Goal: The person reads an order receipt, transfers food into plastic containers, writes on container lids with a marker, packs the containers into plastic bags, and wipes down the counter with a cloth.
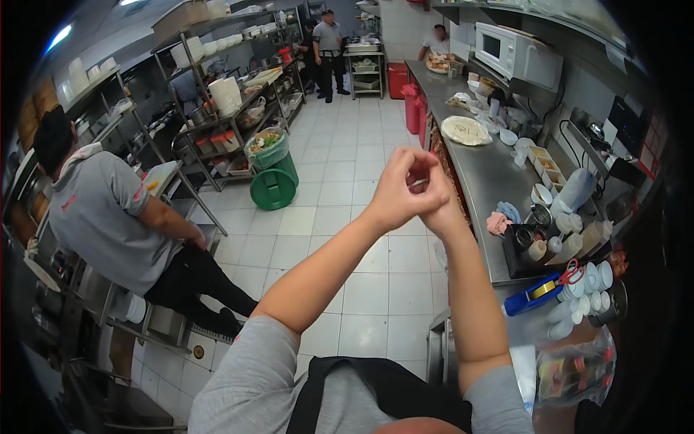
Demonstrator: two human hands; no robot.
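Observation:
Both my hands are raised together at arm's length, above the tiled floor and just left of the steel counter (481,195). The fingers of my left hand (402,189) are curled, with thumb and fingertips drawn toward the other hand. Behind and against it is my right hand (438,210), also closed, its fingers partly covered by the left. A small gap shows between the curled fingers. Whether anything small is pinched there I cannot make out.
A co-worker (119,206) in a grey shirt stands at left by metal shelving. A green bin (288,163) with its lid (272,189) stands on the floor. Along the counter are a wrapped round plate (465,131), squeeze bottles, a tape dispenser (533,295) and a microwave (517,54). Other people stand farther back.

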